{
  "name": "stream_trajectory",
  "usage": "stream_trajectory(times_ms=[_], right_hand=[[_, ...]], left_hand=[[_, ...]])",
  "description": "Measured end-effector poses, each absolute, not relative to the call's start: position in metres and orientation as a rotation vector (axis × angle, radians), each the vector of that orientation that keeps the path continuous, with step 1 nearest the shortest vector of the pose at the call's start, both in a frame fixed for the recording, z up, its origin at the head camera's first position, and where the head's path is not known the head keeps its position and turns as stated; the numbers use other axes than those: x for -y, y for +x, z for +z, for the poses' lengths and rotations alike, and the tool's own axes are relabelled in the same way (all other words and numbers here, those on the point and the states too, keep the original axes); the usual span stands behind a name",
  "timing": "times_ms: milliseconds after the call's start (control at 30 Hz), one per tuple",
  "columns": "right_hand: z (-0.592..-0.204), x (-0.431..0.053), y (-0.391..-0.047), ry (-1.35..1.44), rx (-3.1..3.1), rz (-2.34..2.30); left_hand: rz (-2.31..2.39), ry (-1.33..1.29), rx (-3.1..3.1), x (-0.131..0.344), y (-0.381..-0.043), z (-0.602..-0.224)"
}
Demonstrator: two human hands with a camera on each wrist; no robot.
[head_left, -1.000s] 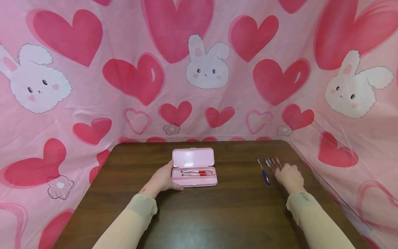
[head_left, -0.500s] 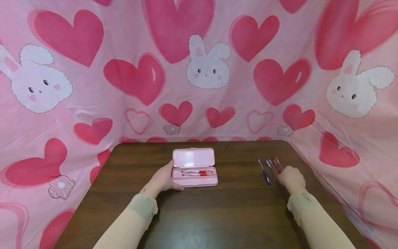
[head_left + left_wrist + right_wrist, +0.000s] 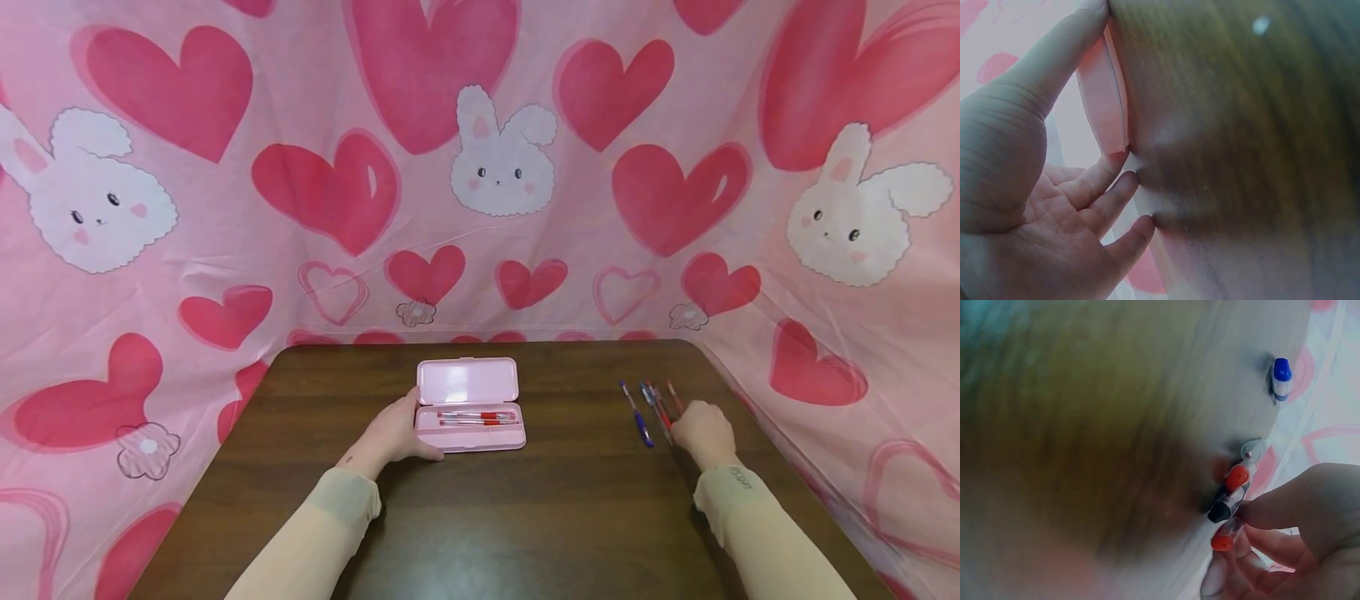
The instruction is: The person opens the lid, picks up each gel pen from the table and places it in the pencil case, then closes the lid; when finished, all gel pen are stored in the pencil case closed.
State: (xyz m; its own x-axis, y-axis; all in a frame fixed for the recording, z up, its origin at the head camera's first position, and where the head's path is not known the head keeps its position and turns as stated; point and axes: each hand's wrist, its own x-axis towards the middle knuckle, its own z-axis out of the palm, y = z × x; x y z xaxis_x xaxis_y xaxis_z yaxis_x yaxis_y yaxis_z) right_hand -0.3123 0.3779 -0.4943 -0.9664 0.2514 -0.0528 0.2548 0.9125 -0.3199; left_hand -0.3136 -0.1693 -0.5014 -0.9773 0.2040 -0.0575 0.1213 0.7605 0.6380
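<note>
A hinged, rectangular pink pencil case (image 3: 457, 437) stood open on the dark brown wood-grain table (image 3: 480, 521), its lid laid back on the far side. In its tray, two slender clear-barrelled pens with red sections (image 3: 495, 415) lay lengthwise, one behind the other, red sections to the right.

The left hand (image 3: 392, 429) held the case at its left end, thumb at the near edge and index finger at the end wall. In the left wrist view its remaining fingers were spread, tips at the tabletop.

The right hand (image 3: 705, 433) was well apart from the case, at a cluster of pens. Its thumb and fingers were drawn narrow, pinching a clear pen with a red end (image 3: 1222, 540). Close beside it were a black-ended pen (image 3: 1218, 512), another red-ended pen (image 3: 1237, 477) and a clear-ended pen (image 3: 1251, 450). A clear-barrelled blue pen (image 3: 638, 418) lay just left of the cluster.

Both arms wore cream sleeves (image 3: 307, 529). Pink cloth printed with hearts and white rabbits (image 3: 480, 237) surrounded the table's far and lateral edges.
</note>
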Motion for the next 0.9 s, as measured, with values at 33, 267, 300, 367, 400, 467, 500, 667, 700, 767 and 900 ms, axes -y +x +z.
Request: stream_trajectory(times_ms=[33, 267, 300, 367, 400, 467, 500, 667, 700, 767, 900], right_hand=[[-0.494, -0.377, -0.313, 0.404, -3.069, -0.514], [-0.493, -0.361, -0.317, 0.353, -3.163, -0.541], [-0.493, -0.356, -0.316, 0.342, -3.179, -0.546], [-0.491, -0.348, -0.316, 0.314, -3.213, -0.554], [-0.490, -0.343, -0.317, 0.291, -3.236, -0.557], [-0.489, -0.333, -0.316, 0.235, -3.279, -0.561], [-0.488, -0.328, -0.316, 0.205, -3.302, -0.562], [-0.482, -0.300, -0.319, 0.057, -3.387, -0.572], [-0.481, -0.295, -0.320, 0.030, -3.402, -0.576], [-0.480, -0.284, -0.320, -0.022, -3.425, -0.576], [-0.481, -0.266, -0.322, -0.118, -3.466, -0.546]], left_hand=[[1.014, 0.262, -2.832, 0.169, -0.314, -0.501], [1.021, 0.270, -2.841, 0.170, -0.316, -0.503], [1.017, 0.271, -2.844, 0.170, -0.317, -0.504], [1.007, 0.274, -2.851, 0.170, -0.318, -0.505], [1.003, 0.278, -2.857, 0.170, -0.318, -0.506], [0.994, 0.274, -2.860, 0.169, -0.318, -0.507], [0.992, 0.272, -2.863, 0.169, -0.319, -0.507], [1.002, 0.284, -2.869, 0.169, -0.319, -0.507], [1.003, 0.287, -2.869, 0.168, -0.320, -0.507], [1.001, 0.289, -2.868, 0.168, -0.319, -0.507], [0.998, 0.288, -2.870, 0.168, -0.319, -0.507]])
